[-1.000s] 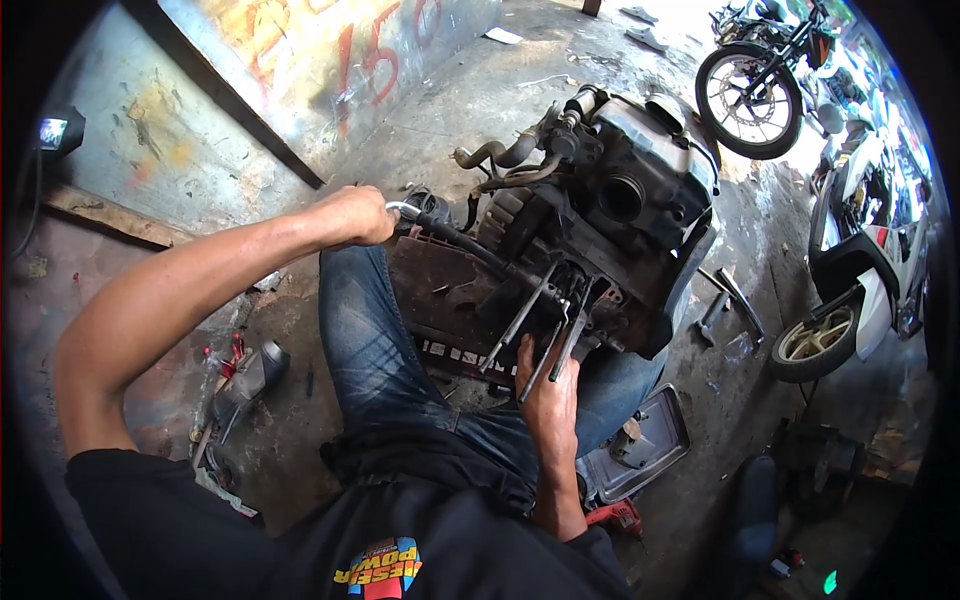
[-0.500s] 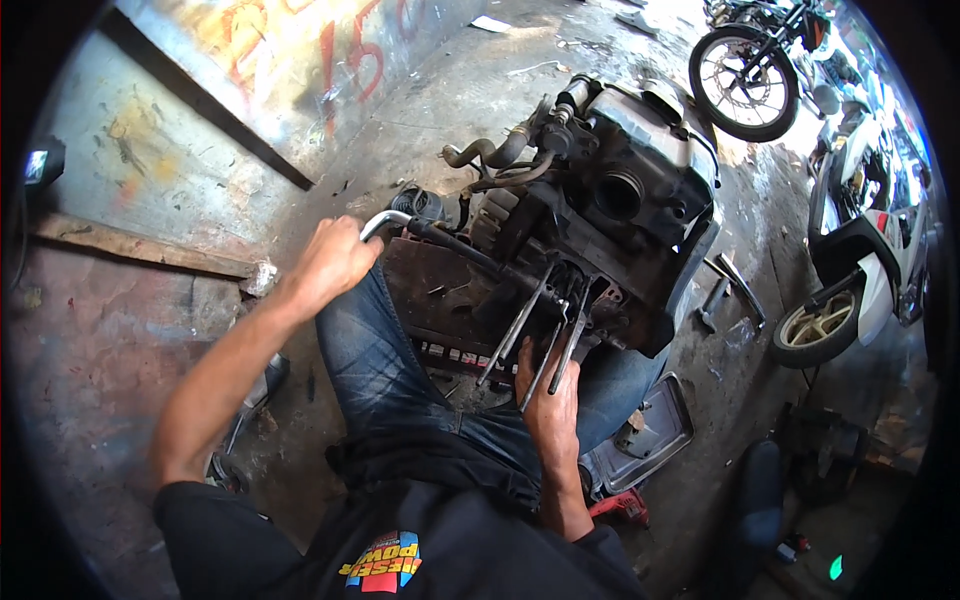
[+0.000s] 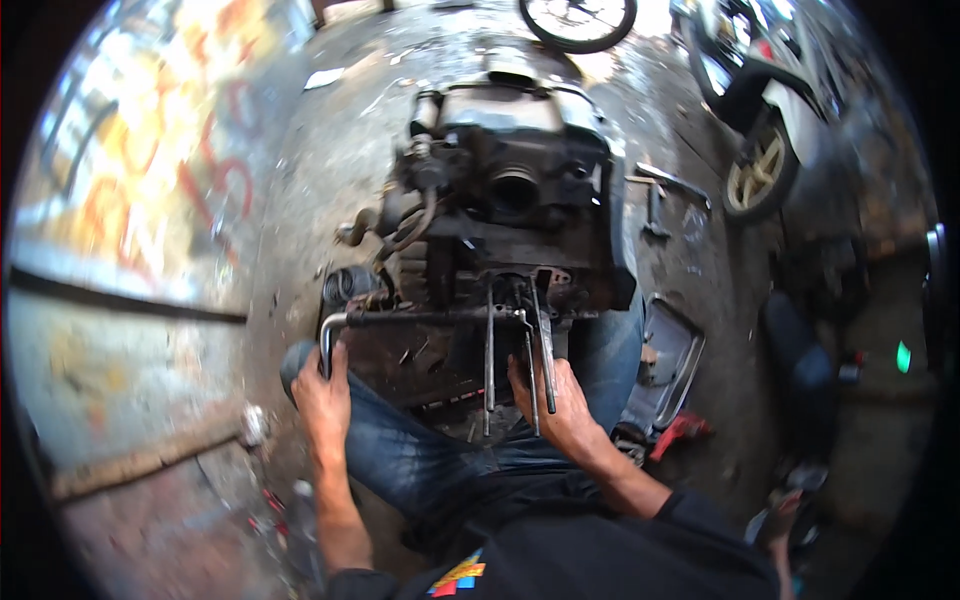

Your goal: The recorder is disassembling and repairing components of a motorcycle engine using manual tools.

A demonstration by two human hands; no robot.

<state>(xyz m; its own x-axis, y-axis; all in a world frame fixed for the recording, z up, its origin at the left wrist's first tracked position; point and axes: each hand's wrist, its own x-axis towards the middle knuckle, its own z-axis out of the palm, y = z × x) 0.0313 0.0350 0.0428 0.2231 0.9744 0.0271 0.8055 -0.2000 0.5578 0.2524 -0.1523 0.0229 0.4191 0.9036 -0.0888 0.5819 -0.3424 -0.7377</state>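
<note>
An engine assembly (image 3: 515, 150) with a dark housing and hoses sits between my jean-clad legs, four long metal studs (image 3: 489, 370) jutting toward me from its lower face. My left hand (image 3: 325, 385) grips a silver bent bar (image 3: 327, 335) at the left end of a long dark tube (image 3: 410, 318), which runs across to the studs. My right hand (image 3: 555, 400) is beneath and around the right-hand studs, against the engine's lower part; most of its fingers are hidden, so what it holds is unclear. A coiled black part (image 3: 350, 285) lies left of the engine.
A painted wall (image 3: 150, 170) and wooden board (image 3: 150, 460) are at left. A white motorcycle (image 3: 790, 120) and loose wheel-end of another (image 3: 577, 35) stand behind. A hammer (image 3: 655, 215), metal tray (image 3: 670, 350) and red tool (image 3: 680, 430) lie right, a bare foot (image 3: 782, 515) below.
My left hand has pulled the bent bar down toward me, its forearm now nearly upright in the picture. The view has swung, bringing the engine straighter and the wall further in.
</note>
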